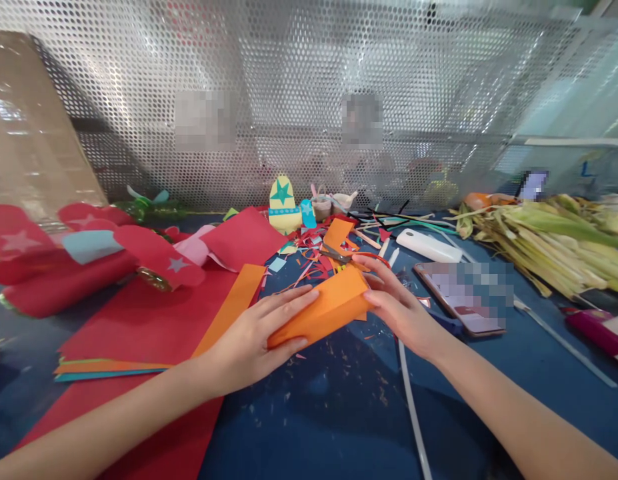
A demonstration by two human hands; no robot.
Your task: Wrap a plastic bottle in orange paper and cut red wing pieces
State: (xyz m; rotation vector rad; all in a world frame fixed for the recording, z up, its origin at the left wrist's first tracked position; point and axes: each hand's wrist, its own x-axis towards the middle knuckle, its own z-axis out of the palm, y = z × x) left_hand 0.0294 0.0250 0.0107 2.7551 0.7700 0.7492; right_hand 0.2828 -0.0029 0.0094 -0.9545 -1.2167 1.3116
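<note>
Two small brownish cups (pixel 323 205) are seen at the foot of the perforated metal panel (pixel 299 80); what is in them cannot be made out. The folded orange paper (pixel 321 307) is held above the middle of the blue tabletop (pixel 309 420), its body bent into a long, box-like form. Its left end is gripped by the left hand (pixel 261 333), which is part closed, fingers laid over the top and thumb set below. The right end is pinched by the right hand (pixel 406 313), with the fingers loosely bent.

Open room is left on the tabletop between the forearms (only a few specks are scattered there), bounded by a white strip (pixel 411 407) on the right. The left side is taken up by stacked red paper (pixel 149 313), the right by a phone (pixel 451 303) and dry husks (pixel 539 247).

The scissors (pixel 336 255), lying among paper scraps (pixel 313 257), are partly hidden by the right hand. The phone's screen is partly pixelated, and both forearms are cut off at the borders.
</note>
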